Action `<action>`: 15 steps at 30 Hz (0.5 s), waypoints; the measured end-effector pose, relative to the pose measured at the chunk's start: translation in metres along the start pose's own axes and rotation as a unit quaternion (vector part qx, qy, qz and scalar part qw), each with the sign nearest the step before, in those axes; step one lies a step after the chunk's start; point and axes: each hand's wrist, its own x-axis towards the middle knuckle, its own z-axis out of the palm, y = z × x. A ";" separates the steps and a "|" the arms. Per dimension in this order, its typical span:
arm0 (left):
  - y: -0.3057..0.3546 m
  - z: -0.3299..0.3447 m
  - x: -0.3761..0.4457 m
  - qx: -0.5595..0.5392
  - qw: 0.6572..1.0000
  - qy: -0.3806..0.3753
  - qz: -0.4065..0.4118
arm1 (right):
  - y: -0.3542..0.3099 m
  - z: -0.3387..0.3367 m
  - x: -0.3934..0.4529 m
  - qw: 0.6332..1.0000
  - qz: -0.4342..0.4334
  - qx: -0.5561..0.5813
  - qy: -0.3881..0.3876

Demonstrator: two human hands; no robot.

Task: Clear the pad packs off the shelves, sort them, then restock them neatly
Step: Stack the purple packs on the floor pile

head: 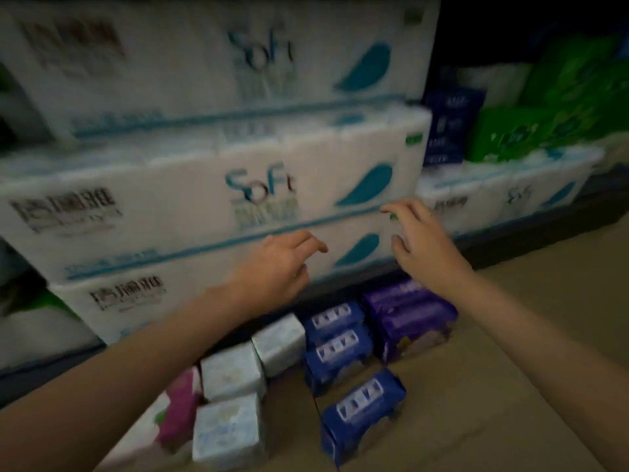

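Note:
Pad packs lie in rows on the floor below me. Three pale blue-white packs (235, 369) form one row, dark blue packs (335, 338) another, with purple packs (408, 313) to their right and a pink-and-white pack (177, 400) at the left. My left hand (275, 267) and my right hand (418, 240) hover above them in front of the shelf. Both have loosely bent fingers and hold nothing. The view is motion-blurred.
Large white "Soft" tissue bales (211, 185) are stacked on the low shelf right behind my hands. Green packs (531, 131) and a dark blue pack (449, 124) sit on more bales at the upper right. Tan floor (527, 386) spreads to the right.

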 end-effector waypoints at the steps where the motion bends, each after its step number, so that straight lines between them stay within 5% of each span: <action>1: -0.002 -0.031 0.002 0.015 0.999 0.042 0.009 | -0.022 -0.020 0.017 0.998 -0.035 0.002 0.054; 4: -0.009 -0.125 0.008 0.054 0.987 0.153 0.003 | -0.089 -0.077 0.073 0.977 -0.110 0.008 0.180; 9: -0.031 -0.250 0.013 0.130 0.956 0.263 -0.030 | -0.176 -0.125 0.156 0.954 -0.175 0.000 0.245; 15: -0.072 -0.329 0.009 0.205 0.933 0.277 -0.099 | -0.222 -0.142 0.237 0.964 -0.176 -0.040 0.194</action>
